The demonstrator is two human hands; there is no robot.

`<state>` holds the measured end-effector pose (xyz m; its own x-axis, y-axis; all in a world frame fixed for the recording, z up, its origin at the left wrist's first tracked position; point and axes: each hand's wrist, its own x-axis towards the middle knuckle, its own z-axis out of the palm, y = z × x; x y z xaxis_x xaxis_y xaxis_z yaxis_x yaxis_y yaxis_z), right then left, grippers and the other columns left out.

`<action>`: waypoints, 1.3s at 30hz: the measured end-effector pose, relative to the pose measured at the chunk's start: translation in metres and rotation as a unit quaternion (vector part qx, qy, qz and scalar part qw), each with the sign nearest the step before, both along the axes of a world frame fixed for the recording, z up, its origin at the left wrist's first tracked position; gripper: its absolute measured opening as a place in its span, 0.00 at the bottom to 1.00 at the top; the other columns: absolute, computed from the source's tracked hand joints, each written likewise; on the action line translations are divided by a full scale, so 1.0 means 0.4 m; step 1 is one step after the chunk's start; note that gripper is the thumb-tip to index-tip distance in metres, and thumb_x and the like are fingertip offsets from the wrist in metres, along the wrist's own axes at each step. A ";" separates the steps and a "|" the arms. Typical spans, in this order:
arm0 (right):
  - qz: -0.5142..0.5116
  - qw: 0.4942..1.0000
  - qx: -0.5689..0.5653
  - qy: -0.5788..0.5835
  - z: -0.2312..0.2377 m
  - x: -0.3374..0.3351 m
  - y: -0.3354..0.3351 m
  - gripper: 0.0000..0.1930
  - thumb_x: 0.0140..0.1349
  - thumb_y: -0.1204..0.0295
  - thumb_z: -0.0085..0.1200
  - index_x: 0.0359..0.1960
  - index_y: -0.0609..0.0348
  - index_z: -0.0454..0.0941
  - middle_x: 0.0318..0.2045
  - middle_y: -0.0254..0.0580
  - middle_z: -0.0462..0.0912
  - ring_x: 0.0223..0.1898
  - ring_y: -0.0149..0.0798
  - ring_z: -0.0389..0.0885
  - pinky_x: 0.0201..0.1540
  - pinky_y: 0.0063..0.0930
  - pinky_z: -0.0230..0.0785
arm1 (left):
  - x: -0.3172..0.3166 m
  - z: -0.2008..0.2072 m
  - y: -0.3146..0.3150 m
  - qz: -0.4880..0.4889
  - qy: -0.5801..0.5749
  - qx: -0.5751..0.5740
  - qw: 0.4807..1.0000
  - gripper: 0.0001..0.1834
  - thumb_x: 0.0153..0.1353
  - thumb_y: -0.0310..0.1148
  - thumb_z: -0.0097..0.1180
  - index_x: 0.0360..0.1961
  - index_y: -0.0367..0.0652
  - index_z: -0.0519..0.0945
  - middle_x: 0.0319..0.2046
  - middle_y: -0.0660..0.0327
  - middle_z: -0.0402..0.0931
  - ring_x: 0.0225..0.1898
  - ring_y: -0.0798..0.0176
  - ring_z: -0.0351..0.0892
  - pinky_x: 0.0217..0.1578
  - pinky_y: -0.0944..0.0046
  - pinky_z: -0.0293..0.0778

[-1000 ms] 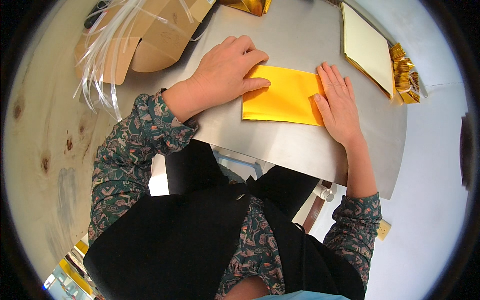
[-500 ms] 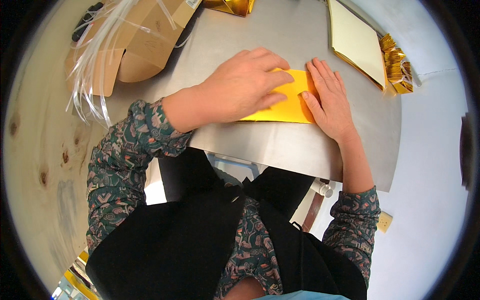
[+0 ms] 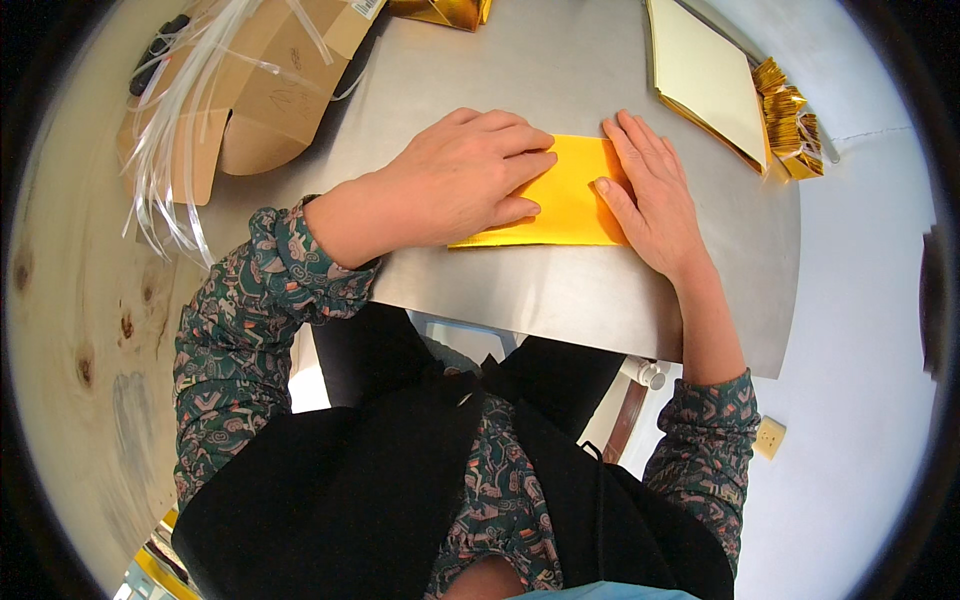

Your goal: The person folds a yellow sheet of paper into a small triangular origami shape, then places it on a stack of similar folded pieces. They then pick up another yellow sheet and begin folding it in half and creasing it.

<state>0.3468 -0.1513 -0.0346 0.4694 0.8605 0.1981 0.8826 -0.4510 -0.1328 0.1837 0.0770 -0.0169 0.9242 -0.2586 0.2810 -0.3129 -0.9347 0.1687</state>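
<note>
Two hands rest on one sheet of gold paper (image 3: 580, 190), which lies flat on the metal worktop (image 3: 560, 70), to the right of the cardboard box (image 3: 312, 62) and nearer the person than it. The left grip (image 3: 452, 182), on the side toward the box, is laid palm down over one end of the paper, its fingers a little parted and its thumb set apart from them, closed round nothing. The right grip (image 3: 658, 205), on the side away from the box, is wide and flat, fingers together along the far end and thumb out on the shiny face. As a thing to handle, the paper looks very light and thin, likely to crease easily and keep any crease it takes; whether it is one layer or several folded together, I cannot tell. Its glossy face and the smooth metal below suggest it could slide, so flat, even pressure from the palms seems safer than a pinch in the middle, which might dent it. To lift it, the best hold is probably at the long edge, where the side nearest the person lies uncovered. Well to the right of the box are a stack of cream sheets (image 3: 705, 75) and a pleated gold bundle (image 3: 795, 132).
</note>
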 end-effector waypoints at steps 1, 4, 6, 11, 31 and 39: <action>0.000 1.000 -0.002 -0.001 0.000 0.000 0.001 0.34 0.76 0.44 0.40 0.77 0.47 0.63 0.78 0.42 0.61 0.80 0.43 0.54 0.82 0.46 0.39 | -0.002 -0.002 0.000 0.007 -0.005 0.007 1.000 0.27 0.66 0.41 0.63 0.62 0.40 0.80 0.64 0.56 0.76 0.66 0.54 0.73 0.65 0.53 0.68; 0.002 1.000 -0.004 -0.009 -0.005 0.002 0.002 0.34 0.77 0.45 0.38 0.77 0.48 0.63 0.78 0.43 0.61 0.80 0.44 0.54 0.82 0.46 0.39 | -0.008 -0.012 0.001 0.017 -0.012 0.022 1.000 0.28 0.66 0.42 0.63 0.64 0.40 0.78 0.66 0.56 0.75 0.68 0.54 0.71 0.66 0.52 0.67; 0.011 1.000 0.000 -0.025 -0.013 0.006 0.002 0.33 0.78 0.45 0.37 0.77 0.49 0.63 0.78 0.44 0.61 0.80 0.44 0.54 0.82 0.46 0.40 | -0.010 -0.020 0.007 0.018 -0.014 0.025 0.999 0.29 0.67 0.42 0.62 0.65 0.41 0.78 0.67 0.57 0.74 0.69 0.55 0.70 0.67 0.52 0.66; 0.026 0.999 0.014 -0.029 -0.030 0.016 0.010 0.32 0.79 0.47 0.37 0.76 0.51 0.63 0.77 0.45 0.62 0.79 0.46 0.55 0.82 0.46 0.41 | -0.016 -0.043 0.028 0.021 -0.016 0.031 0.999 0.29 0.69 0.45 0.59 0.67 0.44 0.76 0.69 0.59 0.73 0.71 0.55 0.69 0.69 0.51 0.64; 0.023 0.998 0.060 0.019 -0.004 0.000 0.017 0.32 0.74 0.51 0.48 0.72 0.56 0.69 0.75 0.50 0.66 0.77 0.52 0.58 0.81 0.47 0.44 | 0.149 0.020 -0.022 0.104 0.004 -0.037 0.994 0.16 0.62 0.43 0.67 0.42 0.41 0.83 0.39 0.53 0.83 0.45 0.48 0.84 0.45 0.51 0.80; -0.014 0.996 0.067 0.057 0.008 -0.007 0.014 0.34 0.70 0.51 0.55 0.73 0.55 0.68 0.75 0.49 0.65 0.77 0.51 0.58 0.79 0.44 0.51 | 0.184 0.021 -0.019 0.114 0.099 -0.140 0.979 0.18 0.60 0.41 0.70 0.43 0.40 0.81 0.39 0.51 0.84 0.44 0.47 0.83 0.45 0.51 0.80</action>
<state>0.3442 -0.1459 -0.0316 0.5195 0.8160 0.2536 0.8453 -0.4475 -0.2919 0.2572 0.0692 -0.0086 0.9925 0.0220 0.1205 -0.0367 -0.8852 0.4638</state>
